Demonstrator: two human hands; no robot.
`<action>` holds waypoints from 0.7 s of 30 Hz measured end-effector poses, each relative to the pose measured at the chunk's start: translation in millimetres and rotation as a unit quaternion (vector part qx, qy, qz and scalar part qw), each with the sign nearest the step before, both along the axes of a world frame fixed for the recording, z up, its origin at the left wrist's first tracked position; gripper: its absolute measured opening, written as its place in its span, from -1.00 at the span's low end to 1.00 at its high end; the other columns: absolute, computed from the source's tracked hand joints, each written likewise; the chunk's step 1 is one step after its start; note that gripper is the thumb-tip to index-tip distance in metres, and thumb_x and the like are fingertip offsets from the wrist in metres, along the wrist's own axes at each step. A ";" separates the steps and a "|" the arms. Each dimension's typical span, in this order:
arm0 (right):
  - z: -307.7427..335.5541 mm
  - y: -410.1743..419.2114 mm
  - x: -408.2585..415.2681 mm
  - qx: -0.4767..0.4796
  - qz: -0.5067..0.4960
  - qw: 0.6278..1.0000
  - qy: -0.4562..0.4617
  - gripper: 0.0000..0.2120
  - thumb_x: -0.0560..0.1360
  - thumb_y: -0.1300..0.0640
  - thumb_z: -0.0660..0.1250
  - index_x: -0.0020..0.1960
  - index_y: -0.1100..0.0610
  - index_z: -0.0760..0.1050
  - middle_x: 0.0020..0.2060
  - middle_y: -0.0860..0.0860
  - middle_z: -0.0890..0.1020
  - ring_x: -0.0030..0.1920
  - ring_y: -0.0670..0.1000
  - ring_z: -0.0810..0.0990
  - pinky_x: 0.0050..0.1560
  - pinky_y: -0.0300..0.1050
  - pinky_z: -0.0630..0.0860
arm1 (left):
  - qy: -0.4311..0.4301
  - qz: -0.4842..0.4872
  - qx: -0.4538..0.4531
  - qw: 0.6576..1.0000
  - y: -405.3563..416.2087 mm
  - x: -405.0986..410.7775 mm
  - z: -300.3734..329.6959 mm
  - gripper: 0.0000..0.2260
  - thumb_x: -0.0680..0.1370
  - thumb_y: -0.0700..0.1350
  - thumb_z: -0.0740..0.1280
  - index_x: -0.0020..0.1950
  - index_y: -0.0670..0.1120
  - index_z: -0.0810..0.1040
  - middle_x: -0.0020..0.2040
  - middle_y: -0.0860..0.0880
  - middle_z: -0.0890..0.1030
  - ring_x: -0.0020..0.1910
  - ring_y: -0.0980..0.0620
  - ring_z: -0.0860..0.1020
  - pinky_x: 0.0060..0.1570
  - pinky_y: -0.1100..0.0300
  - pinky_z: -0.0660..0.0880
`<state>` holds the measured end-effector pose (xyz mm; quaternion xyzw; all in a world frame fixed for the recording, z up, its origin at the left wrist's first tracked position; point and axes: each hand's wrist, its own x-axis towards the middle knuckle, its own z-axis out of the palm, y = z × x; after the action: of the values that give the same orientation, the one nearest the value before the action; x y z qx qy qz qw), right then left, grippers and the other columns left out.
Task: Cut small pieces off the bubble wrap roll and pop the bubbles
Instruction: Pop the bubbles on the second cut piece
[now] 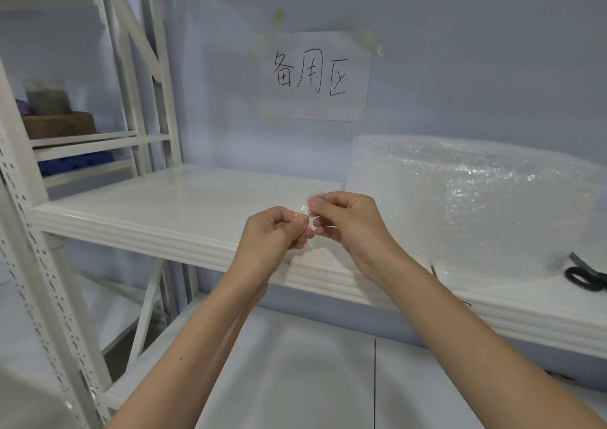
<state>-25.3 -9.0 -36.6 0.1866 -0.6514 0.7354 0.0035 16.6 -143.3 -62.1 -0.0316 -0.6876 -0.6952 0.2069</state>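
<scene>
A small clear piece of bubble wrap (307,207) is held above the front edge of the white shelf (170,205). My left hand (274,233) pinches its left side between thumb and fingers. My right hand (345,220) pinches its right side, with the fingertips of both hands almost touching. Most of the piece is hidden by my fingers. The big bubble wrap roll (476,205) lies on the shelf to the right of my hands. Black scissors (586,272) rest at the far right, partly on the roll's loose sheet.
A paper sign with handwriting (313,75) is taped to the wall behind the shelf. White rack uprights (42,264) stand at the left, with boxes (59,125) on a farther shelf. A lower shelf board (295,363) lies under my forearms.
</scene>
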 end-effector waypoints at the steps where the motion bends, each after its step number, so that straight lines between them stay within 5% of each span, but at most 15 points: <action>1: 0.6 -1.4 -2.4 0.002 0.001 1.000 0.001 -0.95 0.47 0.26 0.42 -0.13 0.25 0.64 -0.28 0.04 0.64 -0.32 -0.02 0.56 -0.20 -0.17 0.58 | -0.003 0.000 0.014 1.000 -1.4 -1.2 -0.3 -0.88 0.58 -0.23 0.35 -0.12 -0.24 0.61 -0.30 -0.06 0.68 -0.35 0.11 0.57 -0.20 0.29 0.58; 11: 14.0 -18.9 -48.3 0.063 0.012 0.998 -0.021 -0.88 0.46 0.27 0.45 -0.05 0.33 0.63 -0.29 0.07 0.62 -0.34 -0.03 0.55 -0.23 -0.24 0.58 | -0.018 0.034 0.031 0.999 -39.8 -13.5 8.9 -0.91 0.54 -0.17 0.41 -0.04 -0.11 0.71 -0.07 -0.07 0.74 -0.13 0.05 0.67 -0.04 0.28 0.62; 21: 3.1 -40.5 -78.2 0.257 -0.022 0.964 -0.065 -0.83 0.43 0.30 0.45 -0.02 0.37 0.59 -0.49 0.07 0.55 -0.65 -0.11 0.39 -0.58 -0.32 0.31 | -0.020 0.059 0.010 0.998 -72.9 -21.8 0.4 -0.76 0.59 -0.30 0.26 0.04 -0.04 0.66 -0.06 -0.02 0.73 -0.16 0.06 0.65 -0.08 0.30 0.61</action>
<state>-103.4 -49.4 -33.4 0.1185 -0.8215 0.5533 -0.0713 -5.2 -216.2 -61.7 0.0251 -0.6855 -0.6892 0.2336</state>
